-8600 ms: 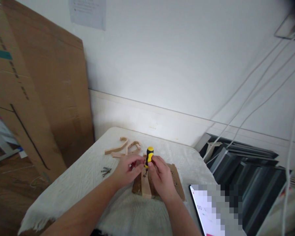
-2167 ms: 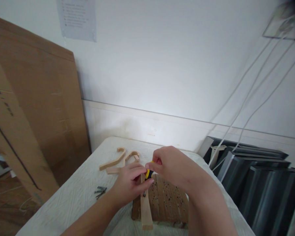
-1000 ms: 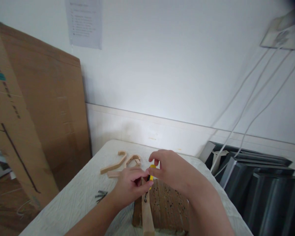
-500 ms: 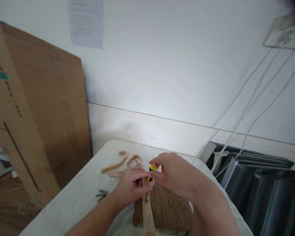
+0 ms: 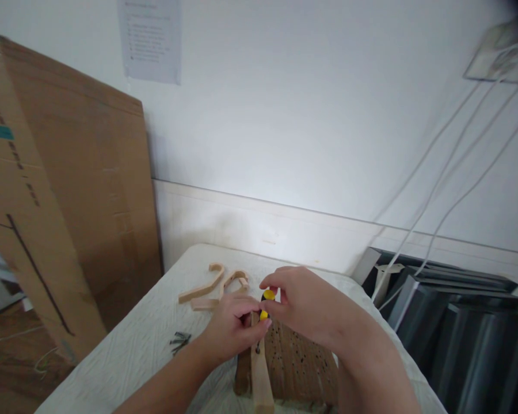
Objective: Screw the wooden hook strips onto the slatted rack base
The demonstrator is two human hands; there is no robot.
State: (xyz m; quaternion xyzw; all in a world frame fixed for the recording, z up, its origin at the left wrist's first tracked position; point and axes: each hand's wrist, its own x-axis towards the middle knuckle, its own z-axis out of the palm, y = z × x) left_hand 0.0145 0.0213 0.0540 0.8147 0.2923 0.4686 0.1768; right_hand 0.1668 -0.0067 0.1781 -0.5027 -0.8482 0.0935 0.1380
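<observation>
Between the fingers of my right hand (image 5: 297, 296) is the yellow-and-black handle of a screwdriver (image 5: 267, 295), held upright. Thumb and fingers of my left hand (image 5: 233, 325) close around the lower part of the screwdriver and the end of a pale wooden piece (image 5: 261, 374). What exactly those left fingers pinch is partly hidden. A dark screw (image 5: 258, 347) stands in the pale piece, just below my left thumb. This piece lies on a brown wooden block (image 5: 300, 368) pitted with many small holes.
Curved wooden hook pieces (image 5: 201, 287) lie behind my left hand. A small heap of screws (image 5: 180, 340) rests on the white-covered table (image 5: 125, 356). A tall cardboard box (image 5: 90, 184) stands at the left, dark metal panels (image 5: 470, 333) at the right, and cables (image 5: 440, 161) hang along the wall.
The screwdriver handle has turned slightly in my right fingers. Both hands stay in nearly the same place, and the wooden piece and block have hardly shifted.
</observation>
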